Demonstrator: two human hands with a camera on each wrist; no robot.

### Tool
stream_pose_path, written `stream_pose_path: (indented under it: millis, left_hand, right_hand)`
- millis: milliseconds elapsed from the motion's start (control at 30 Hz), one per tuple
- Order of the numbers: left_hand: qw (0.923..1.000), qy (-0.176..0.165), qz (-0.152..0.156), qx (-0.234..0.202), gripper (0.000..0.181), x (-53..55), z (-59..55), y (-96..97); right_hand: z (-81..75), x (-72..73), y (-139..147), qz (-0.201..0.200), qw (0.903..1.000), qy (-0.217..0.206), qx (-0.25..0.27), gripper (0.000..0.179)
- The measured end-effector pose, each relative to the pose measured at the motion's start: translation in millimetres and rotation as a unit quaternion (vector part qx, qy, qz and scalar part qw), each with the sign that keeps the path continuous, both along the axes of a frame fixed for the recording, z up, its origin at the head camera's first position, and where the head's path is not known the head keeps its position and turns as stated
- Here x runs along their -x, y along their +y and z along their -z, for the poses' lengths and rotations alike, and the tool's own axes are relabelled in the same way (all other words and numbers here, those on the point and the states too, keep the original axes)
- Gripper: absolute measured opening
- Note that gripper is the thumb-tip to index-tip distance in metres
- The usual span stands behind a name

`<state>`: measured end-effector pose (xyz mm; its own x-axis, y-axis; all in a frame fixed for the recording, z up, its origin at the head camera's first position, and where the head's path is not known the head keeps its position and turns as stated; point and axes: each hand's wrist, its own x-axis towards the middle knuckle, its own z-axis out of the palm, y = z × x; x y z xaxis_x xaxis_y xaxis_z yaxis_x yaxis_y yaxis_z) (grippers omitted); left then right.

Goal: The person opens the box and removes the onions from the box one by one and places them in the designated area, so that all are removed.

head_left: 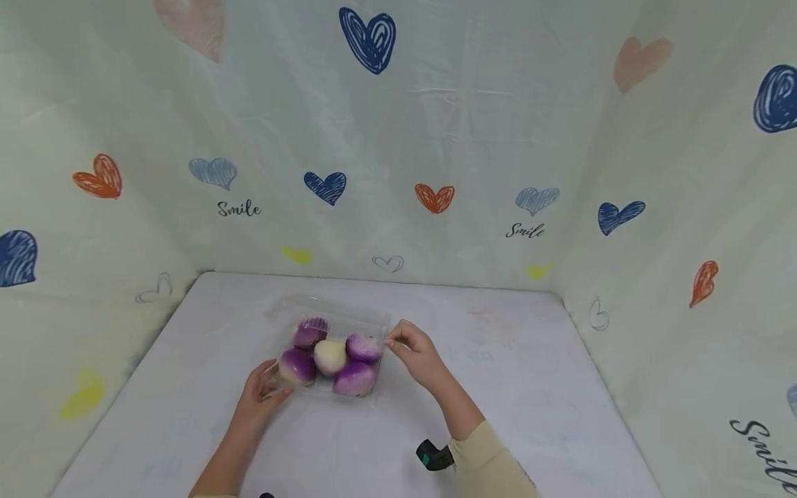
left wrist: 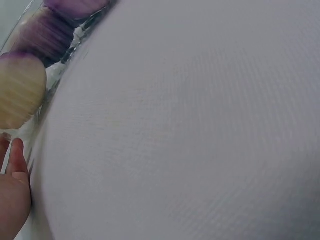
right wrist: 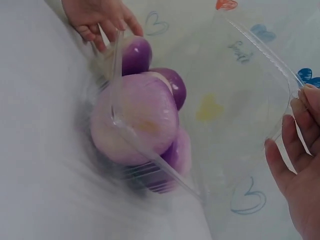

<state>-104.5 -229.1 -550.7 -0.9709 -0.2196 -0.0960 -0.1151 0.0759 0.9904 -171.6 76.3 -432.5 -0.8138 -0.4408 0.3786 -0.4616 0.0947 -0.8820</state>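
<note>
Left hand (head_left: 255, 398) at the box's (head_left: 324, 390) near-left corner, apparently steadying; cannot tell whether its fingers grip. Box stands on the table (head_left: 529, 387) between the hands, five turnips (head_left: 330, 357) inside. Farther, right hand (head_left: 418, 353) pinches its clear rim, presumably for control.

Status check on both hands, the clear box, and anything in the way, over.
Right hand pinching raised lid; left hand at box, near left corner. Five turnips inside. Dark object beside right sleeve, away from box.
</note>
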Motion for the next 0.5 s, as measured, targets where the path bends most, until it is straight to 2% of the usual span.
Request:
stream_pose_path:
  millis: [233,500]
  left_hand:
    - [0.9966,0.051,-0.005,-0.064,0.058,-5.2,3.5,0.5]
    - [0.9960,0.074,0.008,-0.050,0.053,-2.8,7.0,3.5]
  right_hand:
    - [-14.3,18.0,2.7,0.002,0.9999,-0.013,0.006,0.007]
    - [-28.6,36.8,4.0,0.053,0.9983,-0.023,0.013,0.007]
